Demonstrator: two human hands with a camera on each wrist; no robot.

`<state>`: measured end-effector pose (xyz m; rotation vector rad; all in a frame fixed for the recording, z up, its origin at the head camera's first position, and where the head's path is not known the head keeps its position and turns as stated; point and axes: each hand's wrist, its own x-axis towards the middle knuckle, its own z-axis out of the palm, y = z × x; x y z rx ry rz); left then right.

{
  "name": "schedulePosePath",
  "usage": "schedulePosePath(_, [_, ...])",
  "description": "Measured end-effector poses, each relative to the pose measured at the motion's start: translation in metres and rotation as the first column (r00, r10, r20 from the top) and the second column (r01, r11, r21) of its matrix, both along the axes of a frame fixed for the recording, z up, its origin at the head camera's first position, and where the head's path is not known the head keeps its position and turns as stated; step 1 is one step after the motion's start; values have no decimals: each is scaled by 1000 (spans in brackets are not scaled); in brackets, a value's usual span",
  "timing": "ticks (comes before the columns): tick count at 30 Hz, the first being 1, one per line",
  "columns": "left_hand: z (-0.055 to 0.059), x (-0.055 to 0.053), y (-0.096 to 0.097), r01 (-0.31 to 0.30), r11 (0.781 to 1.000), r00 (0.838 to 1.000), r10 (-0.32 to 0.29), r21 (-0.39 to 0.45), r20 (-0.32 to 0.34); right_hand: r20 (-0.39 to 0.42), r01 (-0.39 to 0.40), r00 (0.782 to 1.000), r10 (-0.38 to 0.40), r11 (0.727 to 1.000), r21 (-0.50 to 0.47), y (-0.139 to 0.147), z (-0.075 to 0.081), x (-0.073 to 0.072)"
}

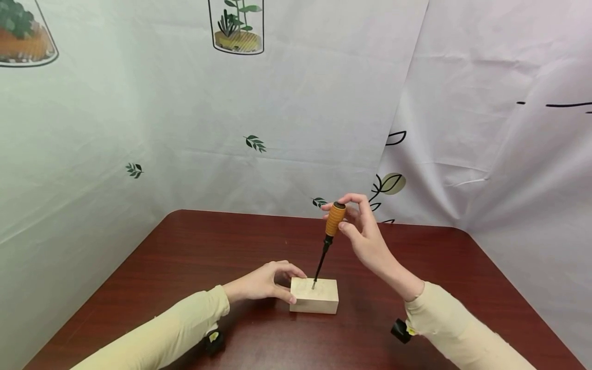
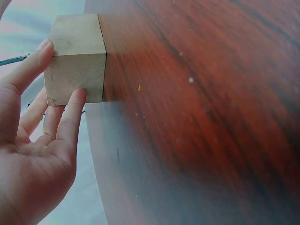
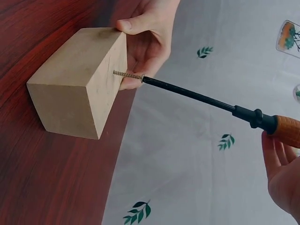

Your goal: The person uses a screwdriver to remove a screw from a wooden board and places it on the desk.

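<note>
A pale wooden block (image 1: pixel 315 305) lies on the table. My left hand (image 1: pixel 264 281) grips its left end, thumb on the near side and fingers behind. From the block's top face stands a threaded screw (image 3: pixel 127 74), its tip in the wood and much of its thread exposed. The tip of a screwdriver (image 1: pixel 335 220) sits at the screw head; its black shaft leans a little to the right. With fingers and thumb around the ribbed orange-brown handle, my right hand (image 1: pixel 365 239) holds the screwdriver, the index finger at the handle's top.
The dark red wooden table (image 1: pixel 208 241) has rounded far corners. White curtains (image 1: pixel 296 103) printed with leaves and plant jars hang behind it and at both sides. Small black devices (image 1: pixel 401 331) are worn at both sleeve cuffs.
</note>
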<state>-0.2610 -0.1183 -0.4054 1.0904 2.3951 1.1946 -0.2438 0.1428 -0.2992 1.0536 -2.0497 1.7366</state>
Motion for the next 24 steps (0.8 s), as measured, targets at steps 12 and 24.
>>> schedulePosePath(12, [0, -1, 0, -2, 1000, 1000, 2, -8, -20, -21, 18, 1000, -17, 1000, 11, 1, 0, -2])
schedulePosePath(24, [-1, -1, -1, -2, 1000, 1000, 1, -4, -20, -49, 125, 991, -122, 991, 56, -1, -2, 0])
